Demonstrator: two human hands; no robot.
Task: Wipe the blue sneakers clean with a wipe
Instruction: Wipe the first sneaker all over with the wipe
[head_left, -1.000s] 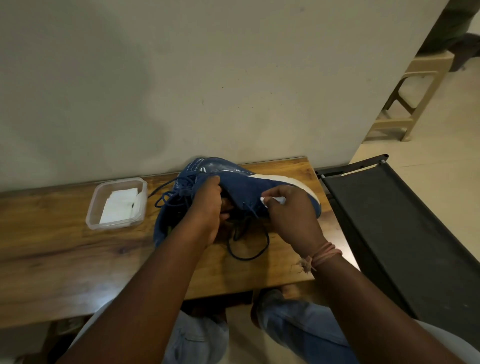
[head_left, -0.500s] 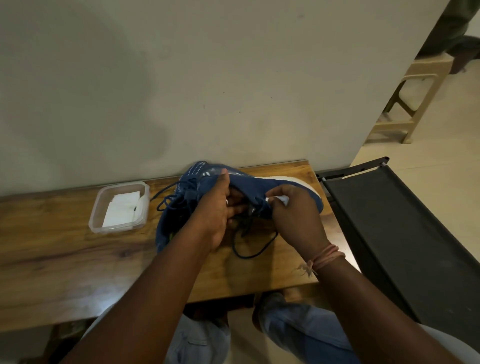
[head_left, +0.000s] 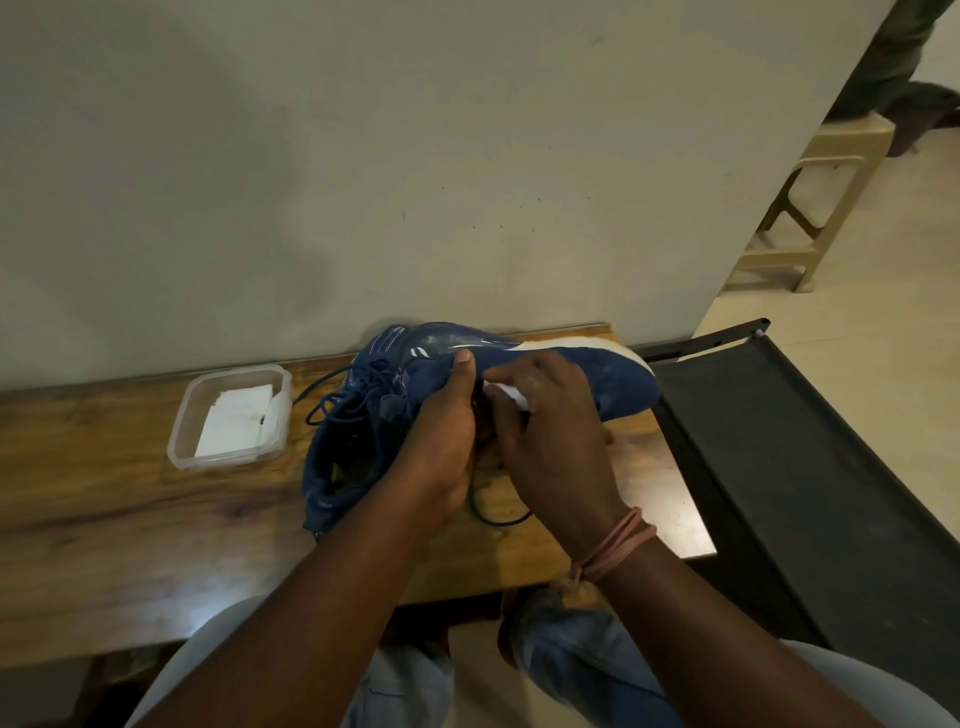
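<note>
The right hand (head_left: 545, 421) curls its fingers around a white wipe (head_left: 505, 391), pinching it and pressing it against the side of the blue sneaker (head_left: 608, 374); only a small fold of the wipe shows, at about 10 o'clock from the knuckles. A pink thread band (head_left: 618, 543) circles the right wrist. The left hand (head_left: 441, 436) grips the sneaker's upper just beside the right hand, thumb laid up along the blue fabric and the other fingers wrapped under, out of sight. The sneaker lies tilted on its side on the wooden table (head_left: 130, 519), its white-soled toe pointing toward 2 o'clock and its open collar toward 8 o'clock, dark laces (head_left: 343, 395) trailing loose. At 9 o'clock from the sneaker, near it but apart, sits a clear plastic container (head_left: 182, 447) holding folded white wipes. A black fabric frame (head_left: 805, 467) stands just beside the table's 3 o'clock edge.
</note>
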